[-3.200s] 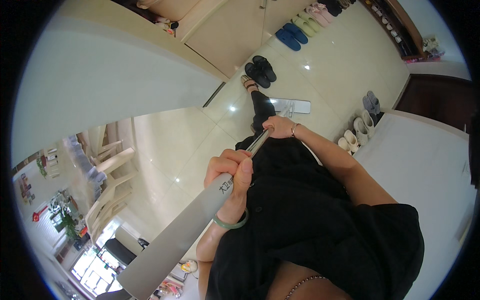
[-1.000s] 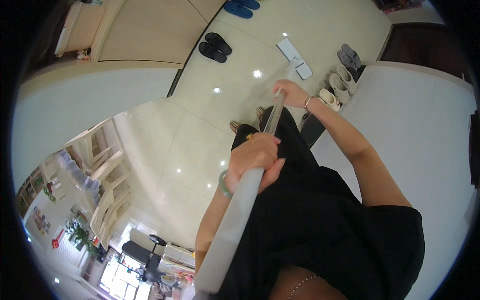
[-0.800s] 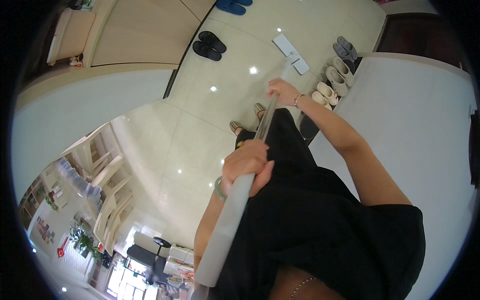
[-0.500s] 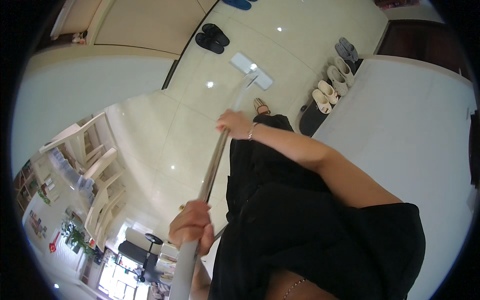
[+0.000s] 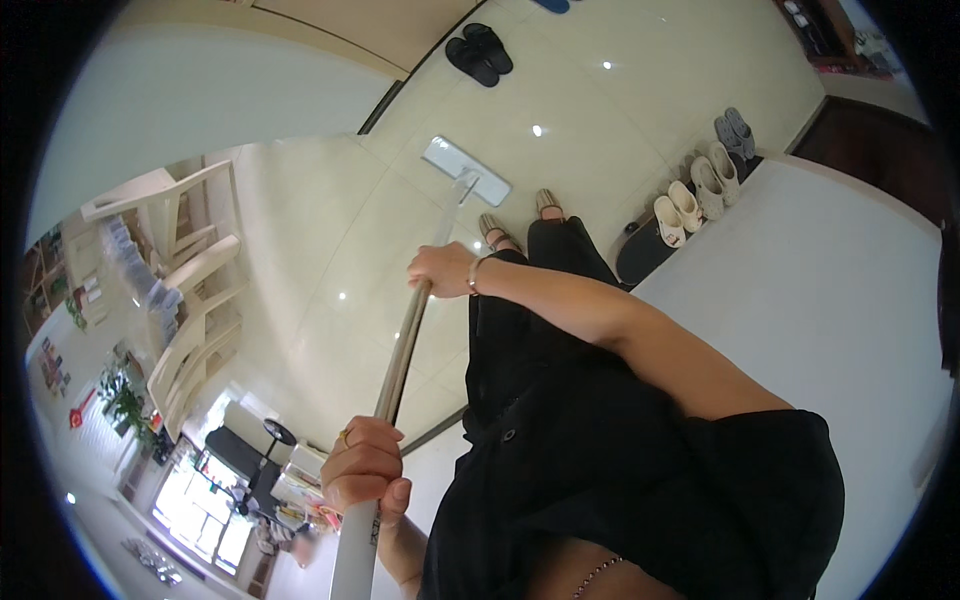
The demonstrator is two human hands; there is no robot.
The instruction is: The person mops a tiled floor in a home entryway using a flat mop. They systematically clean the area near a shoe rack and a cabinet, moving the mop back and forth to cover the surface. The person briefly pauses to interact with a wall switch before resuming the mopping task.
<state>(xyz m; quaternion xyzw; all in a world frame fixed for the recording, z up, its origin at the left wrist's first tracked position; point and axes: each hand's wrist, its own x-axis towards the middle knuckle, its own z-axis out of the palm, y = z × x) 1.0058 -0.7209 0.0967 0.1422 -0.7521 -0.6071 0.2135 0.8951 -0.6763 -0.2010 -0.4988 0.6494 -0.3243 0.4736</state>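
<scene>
A flat mop (image 5: 402, 355) runs slantwise across the view, its pole silver in the middle and white at the near end. Its white rectangular head (image 5: 450, 160) rests flat on the tiled floor, just ahead of my feet. Low on the pole, my right hand (image 5: 445, 270) is wrapped round it, a bracelet at the wrist. My left hand (image 5: 362, 465) grips higher up, near where the silver part meets the white part, with a ring on one finger. The top end of the pole runs out of the lower edge.
Black slippers (image 5: 479, 55) lie beyond the mop head. Several pairs of clogs (image 5: 685, 205) line a dark mat (image 5: 645, 252) beside a white surface (image 5: 790, 310) on the right. Pale wooden chairs (image 5: 190, 300) stand at left. A white partition (image 5: 250, 90) ends near the slippers.
The mop head has come back closer to my feet and to the left. Both hands keep their hold on the pole. The view has shifted, and both my feet now show.
</scene>
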